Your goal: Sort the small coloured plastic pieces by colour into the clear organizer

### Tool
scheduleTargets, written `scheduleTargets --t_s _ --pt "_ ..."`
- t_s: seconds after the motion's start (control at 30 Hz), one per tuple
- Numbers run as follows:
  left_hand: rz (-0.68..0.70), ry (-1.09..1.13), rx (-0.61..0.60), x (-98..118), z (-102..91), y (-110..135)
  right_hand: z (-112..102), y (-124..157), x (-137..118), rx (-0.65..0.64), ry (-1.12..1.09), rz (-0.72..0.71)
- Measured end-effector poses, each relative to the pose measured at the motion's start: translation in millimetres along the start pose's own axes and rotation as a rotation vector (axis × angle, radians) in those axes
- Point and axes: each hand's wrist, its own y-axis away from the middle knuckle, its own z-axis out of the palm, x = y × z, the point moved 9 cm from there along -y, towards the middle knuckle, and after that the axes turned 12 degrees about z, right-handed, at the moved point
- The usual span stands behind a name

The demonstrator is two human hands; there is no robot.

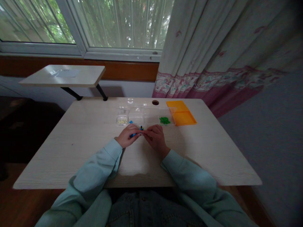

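Note:
Near the middle of the table my left hand [129, 135] is closed around a small blue piece [132, 135], which shows between thumb and fingers. My right hand [155, 137] meets it fingertip to fingertip, its fingers pinched together. Just above the joined fingertips shows a tiny dark and yellow bit [141, 128]; whether it belongs to the blue piece I cannot tell. Whatever the right fingers pinch is hidden. Beyond the hands is a clear plastic compartment box [151, 111], with pale pieces [122, 121] at its left, blue pieces [131, 122] beside them and green pieces [164, 120] at its right.
An orange tray [181, 114] lies against the box's right end. Behind the box is a round cable hole [155, 102] in the wooden table [201, 151]. A raised shelf [82, 78] on black legs stands at the back left, and a curtain [184, 63] hangs behind.

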Motion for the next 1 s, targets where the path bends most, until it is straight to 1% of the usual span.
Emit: scheduleTargets --t_s 0.13,0.23,0.37,0.47,0.6,0.77,0.9,1.0 --pt "-0.001 0.051 0.004 2 -1.6 -2 -5 -1 -3 0.032 -0.01 -0.03" --pt "-0.005 0.085 0.014 2 -2.1 -2 -3 0 -2 0.02 -0.008 -0.029" --pt "-0.042 0.094 0.074 -1 -7.8 -1 0 2 0 -0.005 -0.009 -0.018" --pt "-0.033 0.105 0.117 -2 -12.1 0 0 2 -3 -0.009 -0.011 -0.032" --pt "-0.046 0.099 0.135 -5 -12.7 2 2 2 -5 -0.036 0.014 -0.036" --pt "-0.04 0.09 0.175 -6 -15.1 3 0 1 -7 -0.021 0.011 -0.041" --pt "-0.039 0.008 0.227 -10 -27.9 6 0 2 -6 -0.019 0.005 -0.044" --pt "-0.114 -0.175 0.298 -22 -46.3 14 5 3 -1 -0.049 0.013 -0.026"
